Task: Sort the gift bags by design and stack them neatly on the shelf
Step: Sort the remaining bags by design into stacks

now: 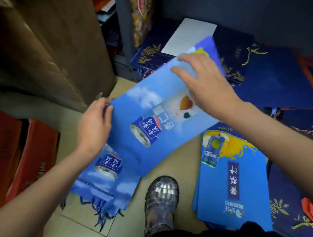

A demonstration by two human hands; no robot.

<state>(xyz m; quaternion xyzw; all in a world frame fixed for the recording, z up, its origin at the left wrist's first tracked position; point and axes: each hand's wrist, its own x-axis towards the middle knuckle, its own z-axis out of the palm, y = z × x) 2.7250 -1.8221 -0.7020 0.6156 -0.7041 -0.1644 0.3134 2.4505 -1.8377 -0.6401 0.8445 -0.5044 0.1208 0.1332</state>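
The sky-blue gift bag (153, 105) slants over the floor, long axis running from the left hand (94, 125) pinching its near edge up toward the right hand (203, 82), spread flat on its far half.

1. A flat sky-blue bag (151, 117), printed with clouds and a can, was held tilted above the floor.
2. A matching pile (105, 179) lay beneath it, cord handles toward the viewer.
3. A second pile (232, 186), blue with a yellow splash, lay to the right.
4. Navy bags (279, 81) with gold sprigs were spread behind it.
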